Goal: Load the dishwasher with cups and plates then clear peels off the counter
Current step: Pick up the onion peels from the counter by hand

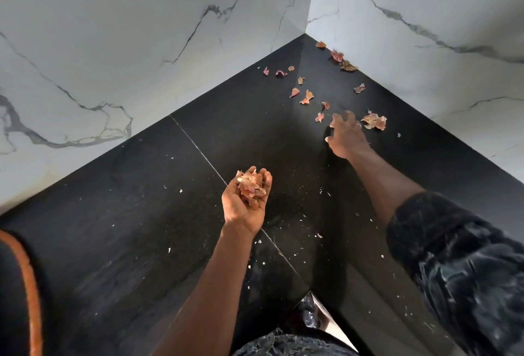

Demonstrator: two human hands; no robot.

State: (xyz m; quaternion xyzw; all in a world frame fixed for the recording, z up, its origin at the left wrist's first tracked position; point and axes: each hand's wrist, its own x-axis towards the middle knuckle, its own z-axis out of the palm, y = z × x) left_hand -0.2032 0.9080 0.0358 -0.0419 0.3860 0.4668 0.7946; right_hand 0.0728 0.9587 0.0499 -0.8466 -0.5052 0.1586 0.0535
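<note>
My left hand (245, 199) is palm up above the black counter (141, 228), its fingers cupped round a heap of orange-pink peels (251, 185). My right hand (344, 135) reaches far toward the corner, fingers spread and pointing down at the counter among loose peels. A larger clump of peels (374, 121) lies just right of its fingertips. A small peel (319, 117) lies just to their left. Several more peels (306, 97) are scattered further back, some against the right wall (341, 60).
White marble walls (141, 43) meet in a corner behind the counter. Tiny white flecks (319, 236) dot the dark surface. A seam line runs diagonally across the counter. A dark orange-edged object (19, 293) sits at the lower left edge.
</note>
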